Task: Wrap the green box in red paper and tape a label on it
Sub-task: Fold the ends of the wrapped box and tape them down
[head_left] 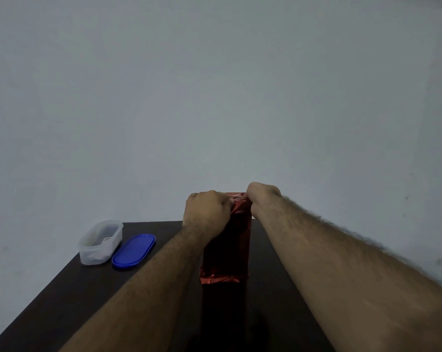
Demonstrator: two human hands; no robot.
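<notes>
A tall box stands upright on the dark table [62, 295], covered in shiny red paper [227, 250]; no green shows. Crumpled folds of paper sit at its base. My left hand [206, 212] grips the paper at the box's top left, fingers curled over the edge. My right hand [261, 196] pinches the paper at the top right corner. Both hands meet over the top end, where the red paper is bunched between them. The fingertips are hidden behind the knuckles. No label or tape is visible.
A clear plastic tub [100, 242] with small items inside stands at the table's far left. Its blue oval lid [134, 250] lies flat beside it. A plain grey wall [214, 97] rises just behind the table's far edge.
</notes>
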